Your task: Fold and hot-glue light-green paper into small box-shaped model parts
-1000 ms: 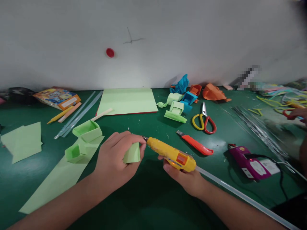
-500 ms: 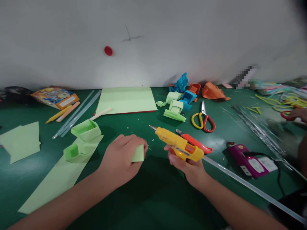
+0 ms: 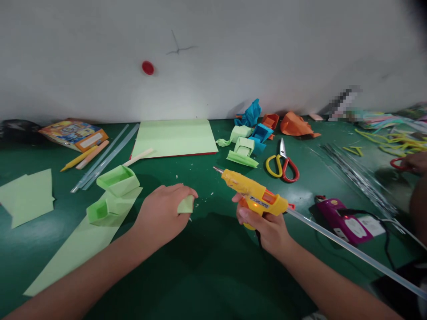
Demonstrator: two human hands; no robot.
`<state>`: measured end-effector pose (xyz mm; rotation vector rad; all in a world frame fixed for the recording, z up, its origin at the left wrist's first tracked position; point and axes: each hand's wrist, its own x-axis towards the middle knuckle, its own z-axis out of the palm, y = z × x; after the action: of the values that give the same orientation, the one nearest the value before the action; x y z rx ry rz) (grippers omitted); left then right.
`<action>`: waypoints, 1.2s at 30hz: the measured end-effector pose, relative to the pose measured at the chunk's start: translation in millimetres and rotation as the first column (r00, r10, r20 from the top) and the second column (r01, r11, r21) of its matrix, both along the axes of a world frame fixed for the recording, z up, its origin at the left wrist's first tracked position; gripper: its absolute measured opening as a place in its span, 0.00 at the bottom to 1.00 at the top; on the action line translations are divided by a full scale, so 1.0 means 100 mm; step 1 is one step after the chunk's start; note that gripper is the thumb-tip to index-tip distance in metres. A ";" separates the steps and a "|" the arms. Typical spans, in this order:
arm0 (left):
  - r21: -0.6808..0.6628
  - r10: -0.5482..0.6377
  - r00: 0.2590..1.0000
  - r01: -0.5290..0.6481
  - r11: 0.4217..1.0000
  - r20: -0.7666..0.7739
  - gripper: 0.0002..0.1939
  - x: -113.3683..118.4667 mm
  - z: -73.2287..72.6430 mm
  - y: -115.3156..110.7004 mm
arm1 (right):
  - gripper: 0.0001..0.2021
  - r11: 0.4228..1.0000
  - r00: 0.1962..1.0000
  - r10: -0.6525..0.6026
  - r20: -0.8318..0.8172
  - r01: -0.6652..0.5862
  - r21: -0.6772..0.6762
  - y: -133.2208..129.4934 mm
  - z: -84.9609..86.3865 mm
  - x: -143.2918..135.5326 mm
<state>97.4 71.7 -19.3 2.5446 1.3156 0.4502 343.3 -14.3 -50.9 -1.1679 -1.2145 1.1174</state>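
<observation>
My left hand [image 3: 163, 209] is closed around a small piece of folded light green paper [image 3: 185, 205], most of it hidden by the fingers. In my right hand [image 3: 263, 222] is a yellow hot glue gun [image 3: 255, 191], gripped by its handle, with its metal tip pointing up and left. A long clear glue stick [image 3: 347, 251] runs out of its back toward the lower right. Left of my left hand, two folded green paper boxes [image 3: 118, 181] rest on a long green paper strip [image 3: 83, 244].
Scissors [image 3: 283, 164] and folded blue, green and orange paper pieces [image 3: 244, 146] lie beyond the glue gun. A purple power strip [image 3: 345, 222] sits at right, near another person's hand [image 3: 415, 162]. Green paper sheets [image 3: 33, 195] and a patterned box [image 3: 73, 134] are at left.
My right hand has shifted the glue gun slightly right and tilted it; it now covers most of the red cutter behind it. My left hand has moved slightly left with the folded paper.
</observation>
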 end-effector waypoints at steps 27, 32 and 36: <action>-0.438 0.110 0.716 0.290 0.851 0.689 0.14 -0.05 0.00 0.09 | 0.13 1.000 0.999 0.017 -0.044 -0.017 0.003 0.02 -0.03 0.02; -0.356 0.093 0.526 0.427 0.831 0.846 0.22 -0.07 -0.04 0.06 | 0.13 1.000 0.999 0.019 -0.046 -0.019 0.007 0.01 -0.04 0.03; -0.396 0.202 0.430 0.428 0.813 0.880 0.22 -0.03 0.02 0.02 | 0.12 1.000 0.998 0.028 -0.047 -0.028 0.009 0.00 -0.05 0.04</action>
<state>94.7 74.0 -17.4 1.3983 0.6400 1.0188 347.0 -13.9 -55.9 -1.1151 -1.2014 1.1536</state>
